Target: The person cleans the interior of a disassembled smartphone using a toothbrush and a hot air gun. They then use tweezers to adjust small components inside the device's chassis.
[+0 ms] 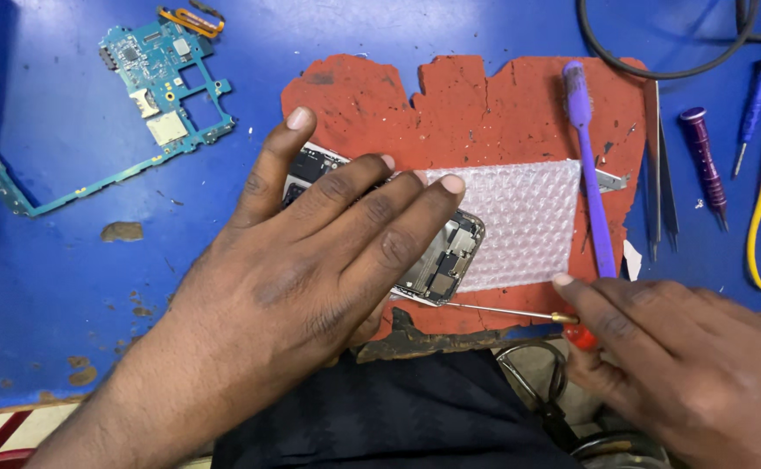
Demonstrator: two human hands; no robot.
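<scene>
Phone repair looks well underway: the opened phone (pixel 437 260) lies back-off on a worn red mat (pixel 484 104) near the front edge of the blue table (pixel 50 287), its inner boards and shields exposed. The left hand (pixel 311 260) lies flat over most of it, fingers spread and pressing it down rather than gripping. The right hand (pixel 684 347) pinches the red handle of a thin screwdriver (pixel 493 310), whose tip meets the phone's lower corner, so judging by this, fasteners or parts there are being worked now. A separate blue circuit board (pixel 159 78) rests well apart at the table's upper left. Bubble wrap (pixel 519 217) lies under the phone's far end, a purple brush (pixel 593 174) and tweezers (pixel 658 174) beside it. No reassembly shows yet.
</scene>
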